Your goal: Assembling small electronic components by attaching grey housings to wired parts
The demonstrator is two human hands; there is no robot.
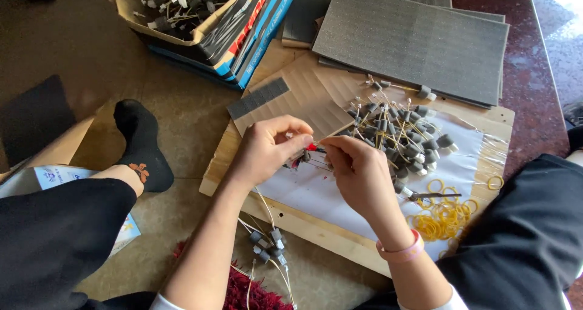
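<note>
Over the wooden board, left hand and right hand pinch half-hidden wired parts.

Home floor piecework, wooden board, cardboard box

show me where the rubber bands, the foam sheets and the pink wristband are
rubber bands (442, 218), head view, middle of the yellow heap
foam sheets (413, 40), head view, top grey sheet's face
pink wristband (402, 251), head view, band across the right wrist

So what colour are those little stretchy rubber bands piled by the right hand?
Yellow. The small rubber bands show best in the head view, on the wooden board.
</note>
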